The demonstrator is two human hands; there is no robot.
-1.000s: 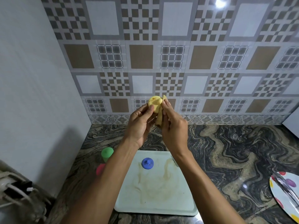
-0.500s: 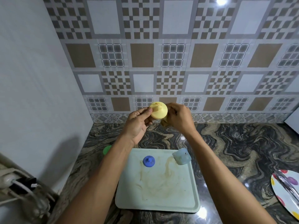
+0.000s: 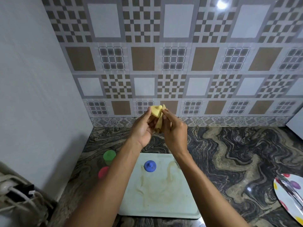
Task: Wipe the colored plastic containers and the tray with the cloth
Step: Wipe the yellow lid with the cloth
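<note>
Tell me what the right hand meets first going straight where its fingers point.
The cloth on the yellow container, right at the fingertips of the right hand; past those, probably the tiled wall.

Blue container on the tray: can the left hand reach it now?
Likely yes, once freed: blue container stands uncovered on the tray, but the left hand grips the yellow container.

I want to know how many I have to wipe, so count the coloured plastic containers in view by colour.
Yellow container: 1, held up with the cloth
Green container: 1
Pink container: 1, partly hidden by a forearm
Blue container: 1, on the tray
Total: 4
</note>
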